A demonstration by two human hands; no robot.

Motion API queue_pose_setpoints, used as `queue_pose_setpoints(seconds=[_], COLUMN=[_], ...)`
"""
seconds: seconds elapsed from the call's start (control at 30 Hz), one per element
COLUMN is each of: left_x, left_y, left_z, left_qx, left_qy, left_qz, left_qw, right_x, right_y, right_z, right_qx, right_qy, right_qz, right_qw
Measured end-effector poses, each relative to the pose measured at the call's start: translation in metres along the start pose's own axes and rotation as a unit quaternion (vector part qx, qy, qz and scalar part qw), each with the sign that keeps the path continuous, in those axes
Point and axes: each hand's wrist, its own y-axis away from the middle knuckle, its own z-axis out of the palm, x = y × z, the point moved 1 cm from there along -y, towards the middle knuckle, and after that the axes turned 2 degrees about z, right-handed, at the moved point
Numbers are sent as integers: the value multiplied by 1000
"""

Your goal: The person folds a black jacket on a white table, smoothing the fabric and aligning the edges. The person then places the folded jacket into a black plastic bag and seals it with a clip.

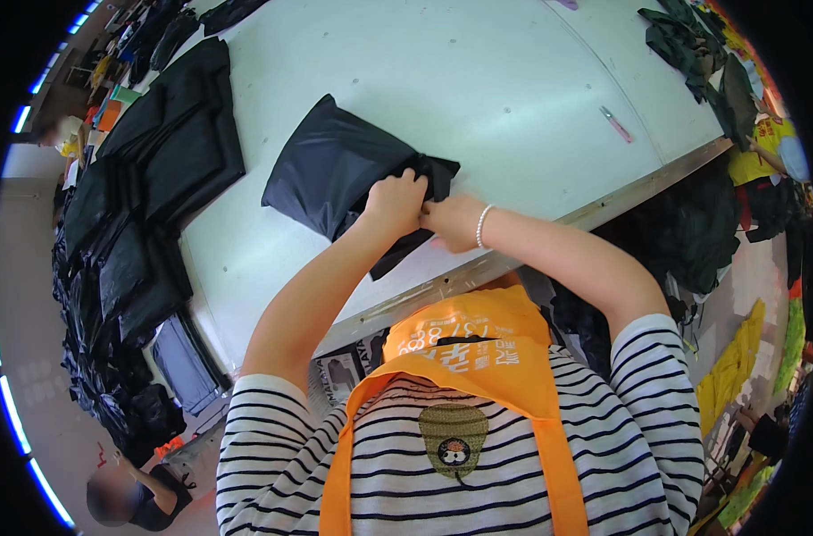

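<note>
A black plastic bag [330, 165], plump and smooth, lies on the white table [478, 80] near its front edge. My left hand [395, 204] is closed on the bag's near right end, fingers curled over the gathered plastic. Right beside it, my right hand [451, 221], with a beaded bracelet at the wrist, pinches the same end of the bag. The two hands almost touch. A loose flap of the bag hangs down below my left hand toward the table edge. What is inside the bag is hidden.
Stacked black bags [170, 143] cover the table's left side. A small pink-and-grey cutter-like tool [616, 125] lies at the right. Dark cloth [692, 54] is heaped at the far right corner. Dark fabric [674, 232] sits below the right edge. Other people are around the room.
</note>
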Motion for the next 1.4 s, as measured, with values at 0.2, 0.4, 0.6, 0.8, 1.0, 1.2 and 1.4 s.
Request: queue_pose_setpoints(seconds=[0.2,0.4,0.6,0.8,1.0,1.2,1.4], left_x=[-20,-20,-24,-28,7,-8,5], left_y=[-25,-38,-8,6,-8,-35,-15], left_z=[19,87,-62,-47,35,24,11], left_qx=[125,174,-16,8,106,16,-22], left_qy=[125,130,344,210,47,215,157], left_qz=[-45,-109,-28,268,157,169,210], left_qw=[983,970,938,940,981,962,965], right_x=[-32,-26,3,19,23,41,50], right_y=[-16,-8,30,43,35,45,44], right_z=[54,44,3,-2,25,3,9], right_qx=[208,244,238,250,195,172,177], right_qy=[-257,-232,-181,-247,-200,-175,-177], right_qz=[-40,-45,-9,-5,17,4,6], right_qw=[943,940,954,936,960,970,968])
